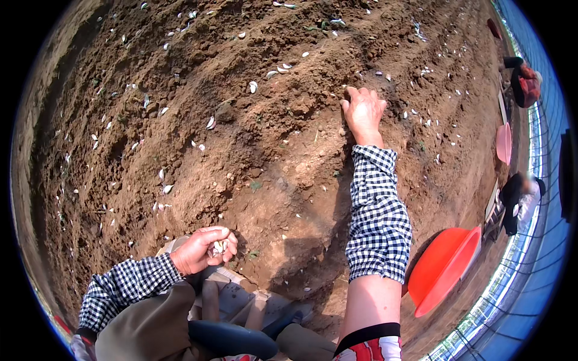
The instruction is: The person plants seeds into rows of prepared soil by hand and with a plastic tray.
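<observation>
Several white garlic cloves point(219, 247) lie in my left hand point(205, 250), whose fingers curl around them above my knee. My right hand point(363, 110) is stretched forward, back of the hand up, with its fingertips down at the loose brown soil point(289, 135). Its palm is hidden, so whether a clove is pinched there does not show. More garlic cloves dot the ground ahead, such as a garlic clove point(253, 86) left of my right hand and another garlic clove point(168, 189) above my left hand.
A red plastic basin point(438, 270) stands to the right of my right forearm. Farther along that side are a pink basin point(504, 144), a seated person point(519, 203) and a bending person point(526, 85). Blue sheeting point(548, 180) edges the plot. Wooden pieces point(255, 311) lie by my legs.
</observation>
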{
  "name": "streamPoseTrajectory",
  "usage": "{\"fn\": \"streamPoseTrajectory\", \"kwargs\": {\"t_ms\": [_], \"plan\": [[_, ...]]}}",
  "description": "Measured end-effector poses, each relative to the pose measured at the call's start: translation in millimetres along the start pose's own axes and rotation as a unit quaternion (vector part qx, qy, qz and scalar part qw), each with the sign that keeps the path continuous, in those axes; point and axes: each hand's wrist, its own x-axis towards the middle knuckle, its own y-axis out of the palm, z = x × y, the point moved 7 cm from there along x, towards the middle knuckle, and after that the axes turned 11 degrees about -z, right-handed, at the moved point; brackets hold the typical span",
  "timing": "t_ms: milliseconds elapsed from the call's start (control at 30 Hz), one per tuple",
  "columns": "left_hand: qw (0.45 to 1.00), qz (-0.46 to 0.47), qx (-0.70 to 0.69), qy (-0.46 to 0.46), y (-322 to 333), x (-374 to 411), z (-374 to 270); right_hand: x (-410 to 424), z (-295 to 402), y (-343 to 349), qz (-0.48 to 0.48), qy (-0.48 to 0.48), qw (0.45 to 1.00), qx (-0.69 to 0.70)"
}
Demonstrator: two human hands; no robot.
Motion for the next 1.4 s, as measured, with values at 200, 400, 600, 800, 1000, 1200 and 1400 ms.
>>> {"fn": "streamPoseTrajectory", "kwargs": {"t_ms": [200,400,600,800,1000,1200,1400], "plan": [[1.000,-0.003,0.017,0.005,0.6,2.7,-1.4,3.9,16.4,-19.4,-0.098,0.006,0.995,0.020],[0.999,-0.025,0.026,0.015,-9.4,2.2,-2.3,-99.3,84.9,-85.2,-0.132,-0.065,0.957,0.250],[0.999,-0.031,0.036,0.020,-11.8,2.1,-0.8,-153.0,-46.4,-44.8,-0.049,0.375,0.696,0.610],[0.997,-0.047,0.055,0.017,-6.3,1.3,1.4,-128.5,-122.7,-46.9,-0.122,0.346,0.824,0.432],[0.996,-0.069,0.050,0.009,-9.8,-3.6,-0.2,-89.7,-156.1,-38.5,-0.128,0.345,0.903,0.222],[0.994,-0.098,0.045,0.026,-25.5,-14.7,-6.3,-47.1,-143.0,-11.4,-0.122,0.249,0.961,0.015],[0.995,-0.095,0.036,0.002,-24.2,-14.1,-1.4,-43.9,-125.6,-7.6,-0.083,0.162,0.983,-0.021]]}}
